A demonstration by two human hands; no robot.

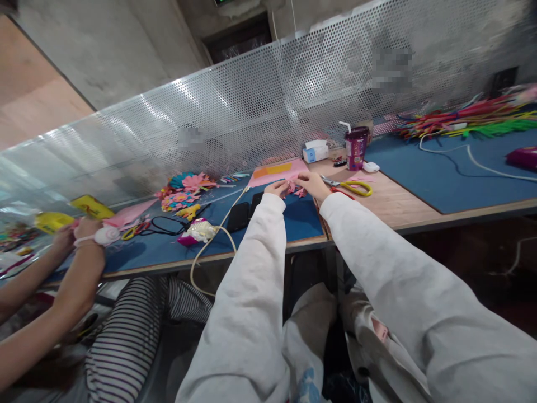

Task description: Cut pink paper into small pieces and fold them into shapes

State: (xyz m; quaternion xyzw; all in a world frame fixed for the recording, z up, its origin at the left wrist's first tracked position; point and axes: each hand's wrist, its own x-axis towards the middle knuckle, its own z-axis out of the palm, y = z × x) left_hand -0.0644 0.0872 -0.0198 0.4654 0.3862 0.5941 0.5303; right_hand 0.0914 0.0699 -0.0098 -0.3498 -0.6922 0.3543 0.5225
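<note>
left hand [277, 188] and right hand [312, 183] pinch a small pink paper [295, 181]; it seems light, thin, easy to tear, better held by edges.

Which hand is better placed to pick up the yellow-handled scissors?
Probably the right hand. The scissors lie on the table just to its right, while the left hand is farther away. Both hands hold the pink paper.

Arms outstretched; left hand [277, 187], right hand [311, 182] nearly touching (fingers curled).
</note>
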